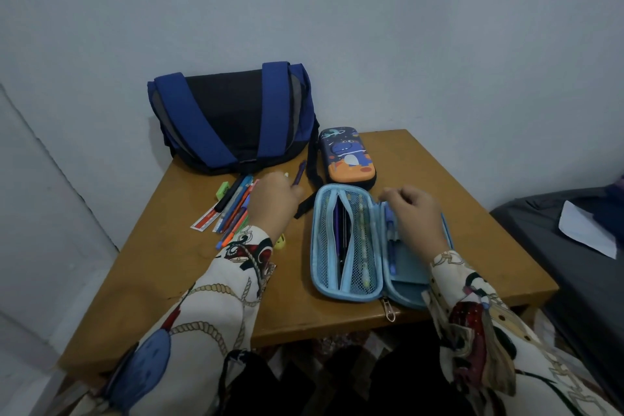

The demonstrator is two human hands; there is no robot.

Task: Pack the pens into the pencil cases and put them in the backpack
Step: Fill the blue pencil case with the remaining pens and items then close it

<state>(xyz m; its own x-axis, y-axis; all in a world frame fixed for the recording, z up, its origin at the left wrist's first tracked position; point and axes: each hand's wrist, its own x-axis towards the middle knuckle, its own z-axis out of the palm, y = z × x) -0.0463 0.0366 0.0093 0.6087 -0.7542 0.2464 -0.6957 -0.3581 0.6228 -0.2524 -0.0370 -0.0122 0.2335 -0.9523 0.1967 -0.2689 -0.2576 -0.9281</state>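
Lying open on the wooden table [439, 179], the light-blue pencil case [351, 246] was touched by the right hand [417, 213], fingers curled. A purple pen [300, 173] was pinched by the left hand [275, 197], near the blue backpack [233, 118] and the shut dinosaur pencil case [347, 154].

One camera sits on the person's head. It looks forward and down at the wooden table [439, 186], quite close. The table fills the middle, the wall rises behind it, and the person's sleeves reach in from below.
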